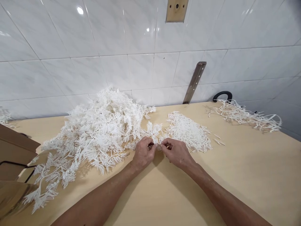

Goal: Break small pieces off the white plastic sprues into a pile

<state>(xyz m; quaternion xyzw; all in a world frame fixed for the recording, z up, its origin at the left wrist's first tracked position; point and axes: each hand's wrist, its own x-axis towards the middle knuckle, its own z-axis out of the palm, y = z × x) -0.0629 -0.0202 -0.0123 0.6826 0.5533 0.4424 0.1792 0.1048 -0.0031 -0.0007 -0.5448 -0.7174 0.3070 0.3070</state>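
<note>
My left hand (144,153) is closed in a pinch on a white branching plastic sprig (154,129), whose needle-like tips fan out beyond the fingers. Close beside it, my right hand (178,153) is pinched too, its fingertips almost meeting the left ones at the sprig's near end. The exact spot between the fingertips is too small to make out. To the left rises a large tangled heap of similar white sprigs (101,125). Just behind my right hand lies a flatter pile of short loose white pieces (189,130), with a few strays at its right side.
Bare white stems (246,116) lie at the table's back right, before a black curved handle (223,95). A brown cardboard box (16,153) stands at the left edge. A metal strip (194,82) leans on the tiled wall behind the wooden table (246,175).
</note>
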